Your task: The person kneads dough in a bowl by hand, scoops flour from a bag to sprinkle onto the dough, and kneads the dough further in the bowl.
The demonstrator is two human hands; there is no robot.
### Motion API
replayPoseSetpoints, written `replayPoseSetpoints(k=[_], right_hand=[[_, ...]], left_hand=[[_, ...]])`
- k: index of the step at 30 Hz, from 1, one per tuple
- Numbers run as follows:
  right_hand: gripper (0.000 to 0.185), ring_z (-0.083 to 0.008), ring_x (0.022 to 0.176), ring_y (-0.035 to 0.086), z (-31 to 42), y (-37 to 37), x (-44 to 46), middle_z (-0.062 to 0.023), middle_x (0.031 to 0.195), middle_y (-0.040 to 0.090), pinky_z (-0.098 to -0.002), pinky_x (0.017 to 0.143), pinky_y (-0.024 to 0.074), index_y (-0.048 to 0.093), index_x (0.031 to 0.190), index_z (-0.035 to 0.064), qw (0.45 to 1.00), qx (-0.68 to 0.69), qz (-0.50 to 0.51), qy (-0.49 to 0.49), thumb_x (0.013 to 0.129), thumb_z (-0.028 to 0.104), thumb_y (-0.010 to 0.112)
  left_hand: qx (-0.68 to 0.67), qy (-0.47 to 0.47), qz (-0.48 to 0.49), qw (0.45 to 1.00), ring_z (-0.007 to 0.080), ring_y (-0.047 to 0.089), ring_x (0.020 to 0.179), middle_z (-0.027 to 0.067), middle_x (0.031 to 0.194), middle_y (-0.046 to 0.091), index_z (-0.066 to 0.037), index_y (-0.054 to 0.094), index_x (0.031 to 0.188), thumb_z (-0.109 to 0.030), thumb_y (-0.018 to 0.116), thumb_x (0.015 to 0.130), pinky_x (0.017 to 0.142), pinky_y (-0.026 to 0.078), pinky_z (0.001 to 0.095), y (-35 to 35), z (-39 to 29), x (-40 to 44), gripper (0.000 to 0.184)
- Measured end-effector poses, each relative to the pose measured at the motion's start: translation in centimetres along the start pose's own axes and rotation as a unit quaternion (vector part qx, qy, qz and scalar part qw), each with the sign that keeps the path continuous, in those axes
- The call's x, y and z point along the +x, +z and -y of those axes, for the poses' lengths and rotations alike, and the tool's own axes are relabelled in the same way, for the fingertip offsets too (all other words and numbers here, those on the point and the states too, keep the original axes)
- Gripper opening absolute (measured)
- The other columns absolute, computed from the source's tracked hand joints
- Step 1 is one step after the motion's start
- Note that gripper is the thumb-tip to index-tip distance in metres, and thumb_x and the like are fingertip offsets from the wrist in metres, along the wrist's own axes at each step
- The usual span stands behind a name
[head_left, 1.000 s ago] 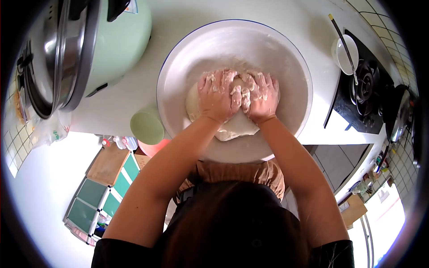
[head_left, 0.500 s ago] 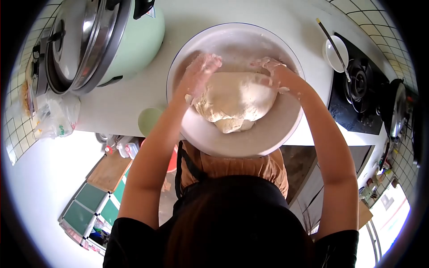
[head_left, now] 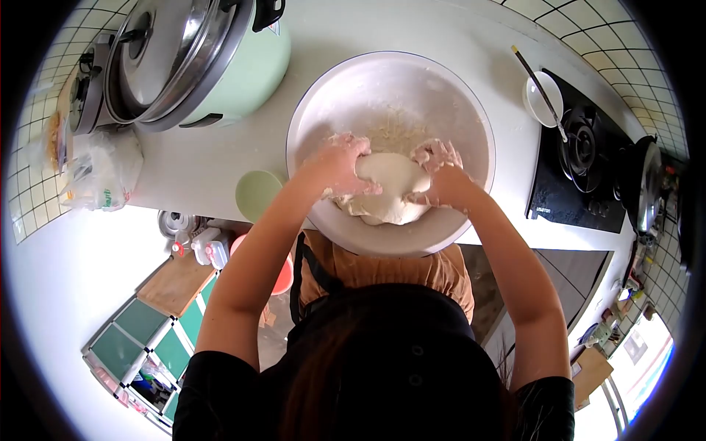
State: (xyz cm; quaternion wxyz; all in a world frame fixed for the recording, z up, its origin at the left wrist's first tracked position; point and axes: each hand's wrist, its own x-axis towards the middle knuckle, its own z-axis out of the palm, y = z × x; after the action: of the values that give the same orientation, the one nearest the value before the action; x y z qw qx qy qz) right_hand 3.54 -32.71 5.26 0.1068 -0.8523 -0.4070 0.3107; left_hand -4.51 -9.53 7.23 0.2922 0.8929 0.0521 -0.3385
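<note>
A pale lump of dough (head_left: 391, 180) lies in a wide white basin (head_left: 390, 66) with a blue rim. My left hand (head_left: 342, 167) is against the dough's left side, its thumb and fingers spread over the edge. On the right side my right hand (head_left: 440, 175) touches the dough, fingers apart and curved. Bits of dough stick to both hands. Crumbly residue shows on the basin's bottom beyond the lump.
A large green cooker (head_left: 246, 70) stands at the left. A light green cup (head_left: 259, 195) sits beside the basin at the counter's front edge. To the right are a white bowl (head_left: 543, 98) with a stick across it and a black stove (head_left: 581, 198).
Both hands pressed on top of the dough, came off to its two sides, and now touch its sides closer together. The dough looks narrower than half a second ago. The view has shifted.
</note>
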Motion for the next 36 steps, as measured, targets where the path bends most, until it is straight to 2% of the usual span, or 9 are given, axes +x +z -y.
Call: replayPoseSetpoints(k=[3,4,7,10,13,19,26,30,36], right_hand=[[0.081,-0.0342,0.125,0.041,-0.1,1.3,-1.5,-0.0171,0.129,0.048,-0.0486,0.107,0.0259,0.049,0.125,0.0099,0.993,0.119,0.009,0.019,0.061,0.052,0.076],[0.08,-0.032,0.124,0.043,1.4,-1.3,-1.6,-0.0166,0.129,0.048,-0.047,0.106,0.0281,0.049,0.124,0.008,0.983,0.135,0.098,0.082,0.061,0.049,0.077],[0.096,-0.0322,0.126,0.041,2.2,-2.6,-2.1,-0.017,0.134,0.045,-0.0457,0.103,0.0332,0.037,0.138,0.009,0.976,0.075,0.139,0.152,0.063,0.054,0.075],[0.1,-0.0314,0.125,0.042,0.7,-0.5,-1.9,-0.0189,0.137,0.041,-0.0467,0.101,0.0365,0.032,0.141,0.0128,0.988,0.096,0.089,0.086,0.062,0.053,0.076],[0.093,-0.0316,0.125,0.042,1.7,-1.7,-1.9,-0.0175,0.141,0.036,-0.0437,0.1,0.0389,0.03,0.143,0.0178,0.974,0.079,0.182,0.108,0.067,0.045,0.076],[0.065,-0.0256,0.122,0.047,3.6,-0.6,-6.9,-0.0073,0.134,0.049,-0.0356,0.097,0.0433,0.045,0.134,0.0192,0.993,0.072,0.072,0.066,0.075,0.023,0.07],[0.058,-0.0275,0.112,0.055,5.7,-6.2,-9.2,-0.0082,0.123,0.058,-0.0373,0.093,0.0473,0.055,0.125,0.0181,0.991,0.098,-0.085,-0.012,0.069,0.011,0.069],[0.059,-0.0303,0.113,0.055,7.3,-8.7,-9.7,-0.0098,0.123,0.057,-0.0392,0.092,0.048,0.057,0.123,0.0196,0.981,0.05,-0.185,-0.035,0.067,0.007,0.069],[0.068,-0.0317,0.126,0.043,4.2,-2.5,-6.1,-0.0101,0.134,0.049,-0.0414,0.103,0.039,0.05,0.131,0.0227,0.97,0.012,-0.24,-0.03,0.067,0.008,0.07]], left_hand=[[-0.025,0.011,0.009,1.0,0.033,0.043,0.122,0.0168,0.132,0.044,-0.004,0.041,0.131,-0.045,0.078,0.061,0.099,0.038,0.0397,1.1,-0.4,-1.1,0.089],[-0.049,0.011,0.02,0.999,0.0323,0.045,0.121,0.0161,0.131,0.046,-0.004,0.042,0.13,-0.044,0.079,0.061,0.098,0.039,0.0391,1.5,-0.5,-1.3,0.088],[-0.095,0.011,-0.033,0.995,0.0317,0.048,0.119,0.0162,0.128,0.049,-0.006,0.043,0.13,-0.039,0.079,0.061,0.097,0.04,0.0384,2.4,-0.1,-2.1,0.085],[-0.034,-0.033,0.037,0.998,0.0323,0.048,0.118,0.0152,0.127,0.051,-0.006,0.043,0.131,-0.034,0.079,0.062,0.096,0.04,0.0391,1.9,0.0,-1.6,0.082],[-0.063,0.0,0.021,0.998,0.0335,0.056,0.104,0.0152,0.116,0.058,-0.007,0.053,0.12,-0.028,0.074,0.067,0.087,0.045,0.0423,1.9,-0.1,-2.4,0.061],[-0.026,0.062,-0.115,0.991,0.0322,0.05,0.112,0.0136,0.118,0.057,-0.013,0.049,0.129,-0.018,0.07,0.067,0.092,0.044,0.0412,3.4,-1.5,-7.9,0.066],[-0.088,0.082,-0.197,0.973,0.0284,0.057,0.103,0.0085,0.117,0.06,-0.014,0.057,0.121,-0.008,0.066,0.061,0.086,0.048,0.0377,0.2,-3.6,-11.1,0.06],[-0.013,0.145,-0.298,0.943,0.0264,0.06,0.099,0.0076,0.112,0.061,-0.016,0.057,0.122,-0.006,0.068,0.06,0.078,0.052,0.0371,-1.8,-4.6,-12.2,0.064],[0.06,0.167,-0.308,0.935,0.027,0.047,0.12,0.0115,0.131,0.049,-0.016,0.045,0.134,-0.009,0.068,0.061,0.101,0.039,0.0375,1.3,-1.3,-7.0,0.076]])
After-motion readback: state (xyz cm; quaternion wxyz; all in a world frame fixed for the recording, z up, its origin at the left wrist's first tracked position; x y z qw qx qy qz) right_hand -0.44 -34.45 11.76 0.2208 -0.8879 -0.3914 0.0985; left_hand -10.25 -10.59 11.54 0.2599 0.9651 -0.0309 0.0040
